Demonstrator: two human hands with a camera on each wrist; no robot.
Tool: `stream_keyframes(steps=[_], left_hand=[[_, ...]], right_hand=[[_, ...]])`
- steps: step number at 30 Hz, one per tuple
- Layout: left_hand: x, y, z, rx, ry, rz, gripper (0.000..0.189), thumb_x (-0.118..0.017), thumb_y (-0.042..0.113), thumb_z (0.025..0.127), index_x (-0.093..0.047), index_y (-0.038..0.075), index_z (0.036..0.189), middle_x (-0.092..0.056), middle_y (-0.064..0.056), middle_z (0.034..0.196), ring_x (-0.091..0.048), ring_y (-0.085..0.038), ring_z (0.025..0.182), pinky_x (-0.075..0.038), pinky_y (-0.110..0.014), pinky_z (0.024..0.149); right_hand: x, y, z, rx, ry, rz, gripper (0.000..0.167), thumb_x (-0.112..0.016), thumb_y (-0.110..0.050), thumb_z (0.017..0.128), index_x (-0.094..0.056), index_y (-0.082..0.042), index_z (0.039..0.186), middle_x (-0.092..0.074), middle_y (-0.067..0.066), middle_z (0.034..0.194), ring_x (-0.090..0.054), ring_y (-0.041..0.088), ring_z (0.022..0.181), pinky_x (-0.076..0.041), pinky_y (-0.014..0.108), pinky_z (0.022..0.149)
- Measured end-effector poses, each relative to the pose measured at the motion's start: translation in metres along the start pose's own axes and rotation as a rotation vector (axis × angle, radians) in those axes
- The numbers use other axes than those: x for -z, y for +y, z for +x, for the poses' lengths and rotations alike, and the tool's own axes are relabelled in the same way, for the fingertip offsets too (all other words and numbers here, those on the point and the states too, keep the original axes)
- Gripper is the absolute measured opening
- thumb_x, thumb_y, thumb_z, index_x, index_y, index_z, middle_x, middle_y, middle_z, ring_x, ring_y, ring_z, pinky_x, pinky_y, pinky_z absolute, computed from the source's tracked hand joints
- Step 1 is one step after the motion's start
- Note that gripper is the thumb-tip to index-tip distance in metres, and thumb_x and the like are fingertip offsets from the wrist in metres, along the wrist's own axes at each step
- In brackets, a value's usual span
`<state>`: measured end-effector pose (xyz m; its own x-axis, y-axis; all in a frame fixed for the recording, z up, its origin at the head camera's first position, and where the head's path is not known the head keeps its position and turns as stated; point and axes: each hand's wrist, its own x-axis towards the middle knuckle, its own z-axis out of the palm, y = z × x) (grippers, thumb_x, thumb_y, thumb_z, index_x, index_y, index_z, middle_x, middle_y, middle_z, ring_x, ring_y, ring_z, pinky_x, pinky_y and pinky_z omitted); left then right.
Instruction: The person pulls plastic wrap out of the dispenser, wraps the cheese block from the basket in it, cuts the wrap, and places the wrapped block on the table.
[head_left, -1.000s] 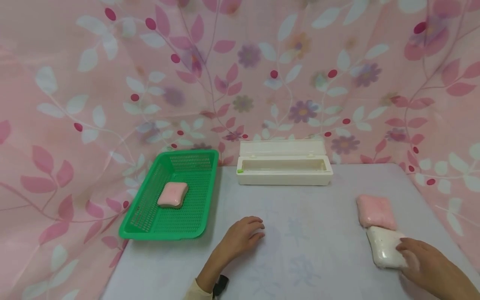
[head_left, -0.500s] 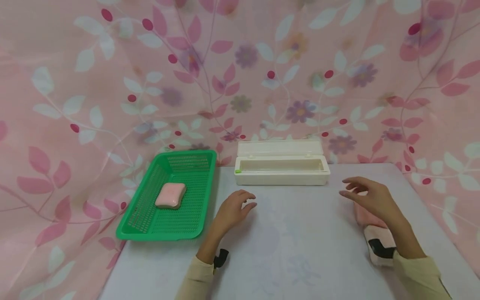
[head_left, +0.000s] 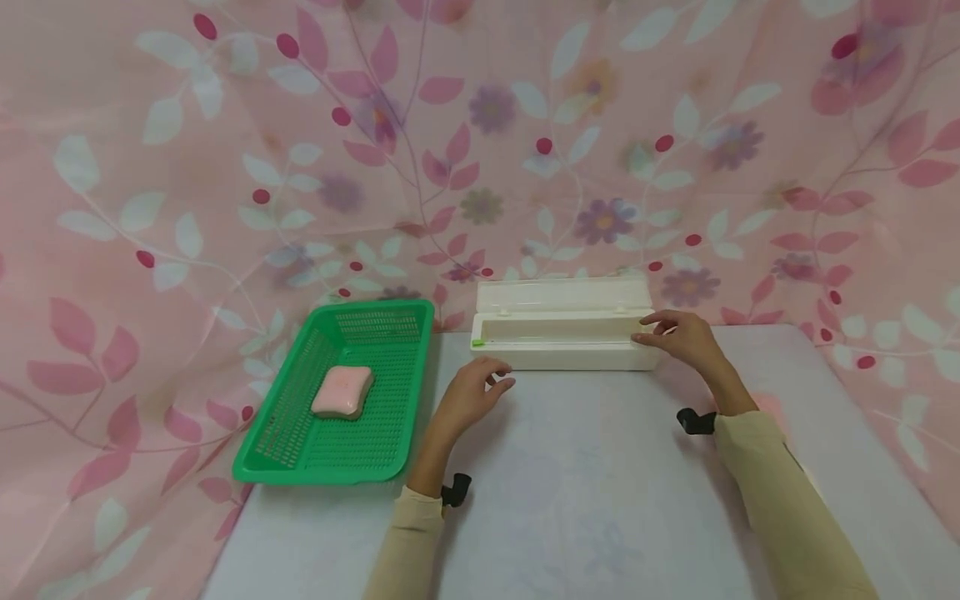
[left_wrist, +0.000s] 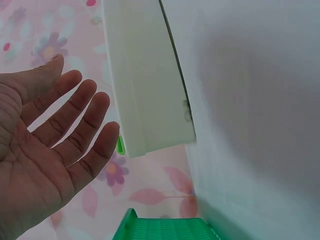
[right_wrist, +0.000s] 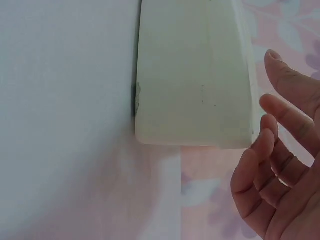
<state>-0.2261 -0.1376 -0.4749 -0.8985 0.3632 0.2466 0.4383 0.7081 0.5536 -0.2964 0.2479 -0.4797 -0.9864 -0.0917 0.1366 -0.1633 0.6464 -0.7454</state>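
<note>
A long white box [head_left: 566,359] with its lid raised stands at the back of the table; its inside looks bare. My right hand [head_left: 686,340] is at the box's right end, fingers relaxed and nothing held. In the right wrist view the fingertips of this hand [right_wrist: 282,160] lie close to the box's corner, and I cannot tell whether they touch it. My left hand [head_left: 467,395] hovers in front of the box's left end, fingers loosely bent. The left wrist view shows that hand [left_wrist: 55,145] beside the box [left_wrist: 150,80], its palm bare.
To the left stands a green plastic basket [head_left: 408,433] with a pink, soap-like block [head_left: 343,391] in it. Another pink block [head_left: 771,407] lies at the right, mostly hidden by my right sleeve. A floral curtain [head_left: 480,150] hangs behind the table.
My right hand has left the white block at the right and moved up and left to the box's right end. My left hand has shifted forward toward the box's left end.
</note>
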Motion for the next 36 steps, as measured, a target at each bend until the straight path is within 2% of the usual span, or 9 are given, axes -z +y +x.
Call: stream_keyframes(steps=[3, 11, 15, 21, 25, 32, 36], left_hand=[[-0.001, -0.003, -0.001, 0.016, 0.002, -0.003, 0.024, -0.069, 0.021, 0.094, -0.069, 0.007, 0.113, -0.067, -0.005, 0.105, -0.063, -0.023, 0.092, -0.051, -0.033, 0.080], [-0.001, -0.010, 0.000, 0.052, 0.009, -0.033, 0.023, -0.069, 0.021, 0.094, -0.070, 0.007, 0.112, -0.068, -0.005, 0.105, -0.062, -0.021, 0.091, -0.051, -0.034, 0.080], [-0.002, -0.012, 0.002, 0.058, 0.014, -0.037, 0.024, -0.068, 0.022, 0.095, -0.069, 0.006, 0.114, -0.067, -0.004, 0.105, -0.062, -0.020, 0.091, -0.051, -0.034, 0.080], [0.000, -0.017, 0.009, 0.093, 0.073, 0.006, 0.022, -0.069, 0.020, 0.094, -0.070, 0.008, 0.112, -0.068, -0.005, 0.102, -0.062, -0.020, 0.088, -0.051, -0.034, 0.078], [0.001, -0.020, 0.022, 0.112, 0.108, 0.046, 0.022, -0.070, 0.019, 0.093, -0.071, 0.006, 0.111, -0.067, -0.006, 0.096, -0.060, -0.021, 0.084, -0.050, -0.035, 0.075], [-0.001, -0.022, 0.055, 0.095, 0.167, 0.258, 0.026, -0.072, 0.025, 0.092, -0.073, 0.006, 0.109, -0.066, -0.008, 0.090, -0.059, -0.027, 0.088, -0.049, -0.041, 0.075], [-0.002, -0.022, 0.072, 0.083, 0.143, 0.333, 0.027, -0.074, 0.026, 0.089, -0.075, 0.006, 0.107, -0.068, -0.011, 0.093, -0.060, -0.029, 0.086, -0.050, -0.042, 0.073]], right_hand=[[-0.003, 0.002, 0.006, -0.010, -0.017, -0.029, 0.048, -0.080, -0.038, 0.082, -0.071, -0.004, 0.114, -0.059, 0.011, 0.090, -0.048, 0.025, 0.076, -0.039, 0.032, 0.056], [-0.009, 0.003, 0.012, 0.095, -0.061, -0.077, 0.022, -0.073, -0.023, 0.091, -0.076, -0.003, 0.099, -0.062, 0.010, 0.084, -0.049, 0.025, 0.075, -0.041, 0.032, 0.056], [-0.009, 0.003, 0.013, 0.111, -0.051, -0.069, 0.019, -0.070, -0.020, 0.093, -0.074, -0.001, 0.098, -0.060, 0.011, 0.084, -0.051, 0.026, 0.077, -0.043, 0.031, 0.057], [-0.006, 0.001, 0.016, 0.117, -0.034, -0.020, 0.022, -0.068, -0.020, 0.095, -0.069, 0.001, 0.099, -0.058, 0.014, 0.086, -0.051, 0.029, 0.082, -0.042, 0.028, 0.058], [-0.004, 0.000, 0.019, 0.099, -0.016, 0.012, 0.025, -0.064, -0.023, 0.097, -0.066, 0.002, 0.102, -0.060, 0.018, 0.091, -0.052, 0.030, 0.084, -0.043, 0.028, 0.060], [-0.003, -0.002, 0.026, 0.075, 0.033, 0.037, 0.034, -0.058, -0.031, 0.101, -0.062, 0.002, 0.110, -0.059, 0.020, 0.100, -0.053, 0.032, 0.093, -0.044, 0.032, 0.068], [-0.003, -0.005, 0.030, 0.067, 0.037, 0.045, 0.037, -0.058, -0.033, 0.100, -0.062, 0.002, 0.111, -0.058, 0.020, 0.102, -0.052, 0.032, 0.095, -0.043, 0.032, 0.069]])
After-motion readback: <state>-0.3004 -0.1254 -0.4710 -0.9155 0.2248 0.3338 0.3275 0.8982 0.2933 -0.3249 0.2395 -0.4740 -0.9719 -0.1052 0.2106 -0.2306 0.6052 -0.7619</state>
